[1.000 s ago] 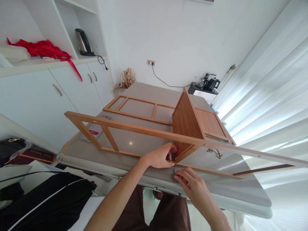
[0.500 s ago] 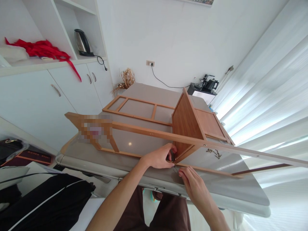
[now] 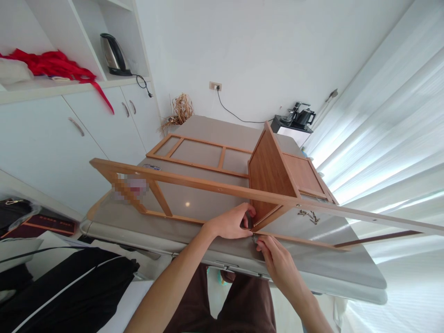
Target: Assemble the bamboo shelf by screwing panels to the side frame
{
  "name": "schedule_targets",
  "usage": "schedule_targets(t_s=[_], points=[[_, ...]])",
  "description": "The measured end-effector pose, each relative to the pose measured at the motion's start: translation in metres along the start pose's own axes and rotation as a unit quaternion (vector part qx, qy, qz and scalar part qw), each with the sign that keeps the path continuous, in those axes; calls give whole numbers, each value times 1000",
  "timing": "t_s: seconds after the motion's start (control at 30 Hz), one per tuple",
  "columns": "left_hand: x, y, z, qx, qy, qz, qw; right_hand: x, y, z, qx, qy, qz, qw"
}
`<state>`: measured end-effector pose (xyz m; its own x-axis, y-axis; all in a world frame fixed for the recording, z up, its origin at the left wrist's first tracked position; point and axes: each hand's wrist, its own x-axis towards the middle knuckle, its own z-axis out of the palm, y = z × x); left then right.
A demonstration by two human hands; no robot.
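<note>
A wooden side frame (image 3: pixel 194 184) stands on its long edge across the table, joined to an upright wooden shelf panel (image 3: pixel 272 164). My left hand (image 3: pixel 231 223) is curled round the lower rail at the panel's near bottom corner, thumb and fingers closed on the wood. Just right of it, my right hand (image 3: pixel 275 252) pinches a thin metal Allen key (image 3: pixel 255 238) whose tip meets the joint at that corner. The fingers partly cover the key, and the bolt head there is hidden.
Several loose bolts (image 3: pixel 312 216) lie on the grey table (image 3: pixel 208 125) right of the panel. A second wooden frame (image 3: pixel 204 159) lies flat behind, with another wooden panel (image 3: pixel 305 175) at right. The standing frame's long rail (image 3: pixel 374 219) reaches past the table's right side.
My right hand and the Allen key have turned slightly at the corner joint. My left hand keeps its hold. The whole view has shifted a little.
</note>
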<state>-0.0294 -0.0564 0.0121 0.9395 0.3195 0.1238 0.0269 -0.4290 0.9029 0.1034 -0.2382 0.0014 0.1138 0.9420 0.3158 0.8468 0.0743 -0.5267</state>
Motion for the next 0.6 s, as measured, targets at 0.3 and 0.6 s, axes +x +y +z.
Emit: schedule_targets(t_s=[0.3,0.6], points=[[0,-3,1,1,6,-1,1000,2,-1,4,4,11,20,1000],[0,-2,-1,-1,1,1,1000,1,-7,7,-4,29,22,999]])
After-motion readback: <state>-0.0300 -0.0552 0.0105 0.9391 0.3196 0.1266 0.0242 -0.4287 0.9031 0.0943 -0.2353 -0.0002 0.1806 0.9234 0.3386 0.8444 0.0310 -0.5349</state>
